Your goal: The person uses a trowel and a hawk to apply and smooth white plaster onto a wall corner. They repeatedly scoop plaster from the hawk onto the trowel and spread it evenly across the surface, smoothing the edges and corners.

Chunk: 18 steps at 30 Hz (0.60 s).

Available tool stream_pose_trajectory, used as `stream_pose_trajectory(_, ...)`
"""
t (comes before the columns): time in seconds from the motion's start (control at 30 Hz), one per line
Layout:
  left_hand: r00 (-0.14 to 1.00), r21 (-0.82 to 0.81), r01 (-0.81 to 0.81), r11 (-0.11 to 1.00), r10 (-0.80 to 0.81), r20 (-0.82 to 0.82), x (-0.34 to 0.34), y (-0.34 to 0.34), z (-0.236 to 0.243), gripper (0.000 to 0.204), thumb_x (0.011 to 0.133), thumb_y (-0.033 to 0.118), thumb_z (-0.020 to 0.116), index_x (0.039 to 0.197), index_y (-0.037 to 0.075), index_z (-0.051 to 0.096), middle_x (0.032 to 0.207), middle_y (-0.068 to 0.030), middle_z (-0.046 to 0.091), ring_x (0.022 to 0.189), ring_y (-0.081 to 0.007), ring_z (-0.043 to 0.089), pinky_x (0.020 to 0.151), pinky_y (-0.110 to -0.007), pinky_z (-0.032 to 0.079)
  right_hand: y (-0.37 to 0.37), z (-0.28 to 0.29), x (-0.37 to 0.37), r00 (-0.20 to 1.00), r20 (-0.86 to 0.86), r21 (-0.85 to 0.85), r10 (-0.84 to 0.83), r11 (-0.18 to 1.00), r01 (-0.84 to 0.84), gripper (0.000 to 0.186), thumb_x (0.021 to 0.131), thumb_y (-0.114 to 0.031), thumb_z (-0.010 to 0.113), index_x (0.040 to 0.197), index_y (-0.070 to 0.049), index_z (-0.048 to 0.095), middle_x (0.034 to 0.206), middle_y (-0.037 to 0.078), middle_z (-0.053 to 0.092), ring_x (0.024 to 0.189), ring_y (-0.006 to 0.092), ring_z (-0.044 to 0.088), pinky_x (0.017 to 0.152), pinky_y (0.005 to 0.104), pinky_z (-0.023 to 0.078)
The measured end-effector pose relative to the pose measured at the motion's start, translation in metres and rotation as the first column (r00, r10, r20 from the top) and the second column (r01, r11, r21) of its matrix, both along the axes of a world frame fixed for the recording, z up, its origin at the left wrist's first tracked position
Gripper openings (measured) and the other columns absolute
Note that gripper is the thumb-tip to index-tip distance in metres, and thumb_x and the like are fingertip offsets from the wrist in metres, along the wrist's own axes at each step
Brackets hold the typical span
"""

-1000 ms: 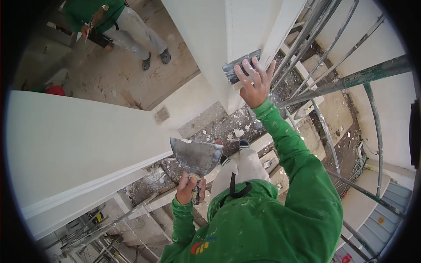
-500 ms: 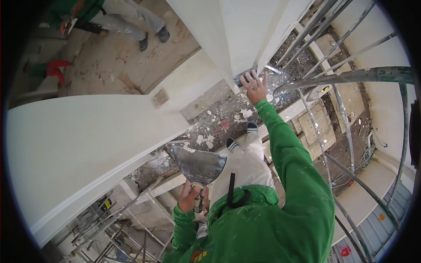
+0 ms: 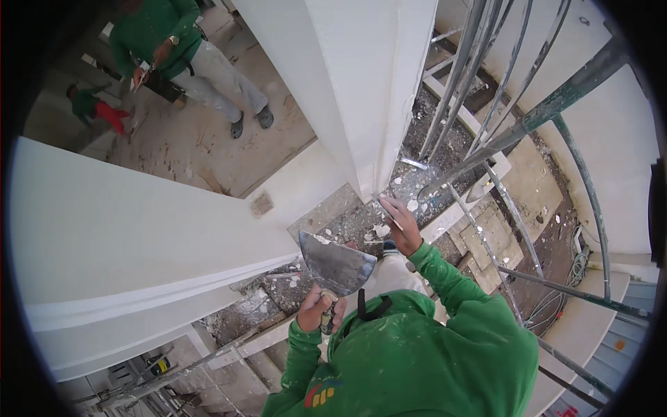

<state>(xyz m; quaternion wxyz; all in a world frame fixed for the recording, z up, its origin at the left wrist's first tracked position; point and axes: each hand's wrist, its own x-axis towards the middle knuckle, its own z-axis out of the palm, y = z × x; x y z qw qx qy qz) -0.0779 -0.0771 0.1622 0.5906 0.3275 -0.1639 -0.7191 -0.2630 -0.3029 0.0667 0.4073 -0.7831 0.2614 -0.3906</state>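
My left hand [image 3: 313, 307] is closed round the worn handle of a broad putty knife [image 3: 336, 265], low in front of my body. The knife's wide grey blade has a rounded lower side, and a bit of white filler sits near its straight edge. In my right hand [image 3: 410, 231] is a thin flat scraper blade [image 3: 390, 214], seen nearly edge-on, its far end hidden. That hand is near the foot of a white plastered column [image 3: 351, 90], close to its corner edge; whether the blade touches the column I cannot tell.
Grey and green scaffold tubes [image 3: 517, 135] rise on my right. A low white wall [image 3: 125, 229] runs along the left. White crumbs litter the rough floor [image 3: 347, 226] below. A co-worker [image 3: 215, 76] in green stands beyond the wall, another person [image 3: 97, 108] farther back. Cable [image 3: 577, 267] lies coiled at right.
My right hand has come back from the column toward my body, its spread fingers now drawn together along the blade. The putty knife has shifted slightly right, and the view has turned.
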Motion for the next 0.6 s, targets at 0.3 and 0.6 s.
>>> stream_pose_trajectory(0.3,0.985,-0.117,0.118,0.986,-0.131,-0.109,-0.005,-0.035,0.026,0.058,0.096,0.026,0.057,0.143,0.009,0.027,0.075,-0.0095,0.044,0.052,-0.0151,0.047,0.033,-0.024,0.038,0.020,0.117,-0.016,0.919,-0.071,0.016,0.389,0.921,-0.389,0.067,0.075,0.012,0.058,0.139,-0.006,0.046,0.131,0.016,0.049,0.122,0.0332,0.047,0.105,0.0411,0.036)
stream_pose_trajectory(0.6,0.921,-0.037,-0.177,0.983,0.179,0.347,-0.010,-0.039,0.025,0.046,0.099,0.024,0.051,0.137,0.009,0.030,0.077,-0.0080,0.047,0.053,-0.0155,0.051,0.042,-0.027,0.047,-0.038,-0.090,-0.048,0.946,-0.241,0.344,-0.215,0.893,0.291,0.025,0.088,-0.011,0.055,0.110,0.000,0.061,0.103,0.022,0.058,0.097,0.0401,0.057,0.084,0.0435,0.045)
